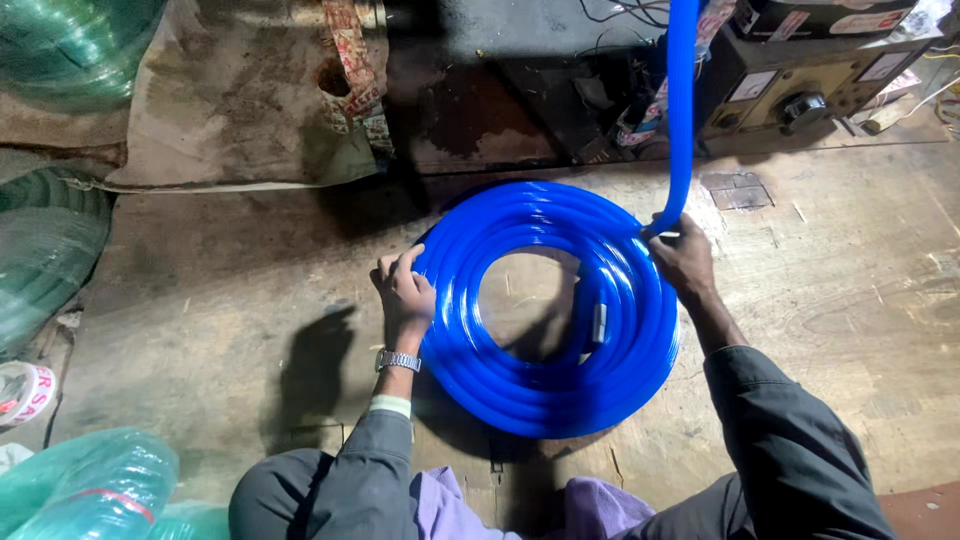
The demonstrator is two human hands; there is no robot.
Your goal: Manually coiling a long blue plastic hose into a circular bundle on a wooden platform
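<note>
Blue hose coil (548, 400) lies flat on the wooden worktop (820, 300), right in front of the person. Left hand (405, 295) is clamped on the coil's left edge; right hand (683, 258) grips the coil's upper right, where the free hose length (682, 100) rises out of frame. Hands well apart, coil between them.

Both arms reach forward, left hand (404, 293) pressing down with fingers curled, right hand (683, 258) closed in a grip.
</note>
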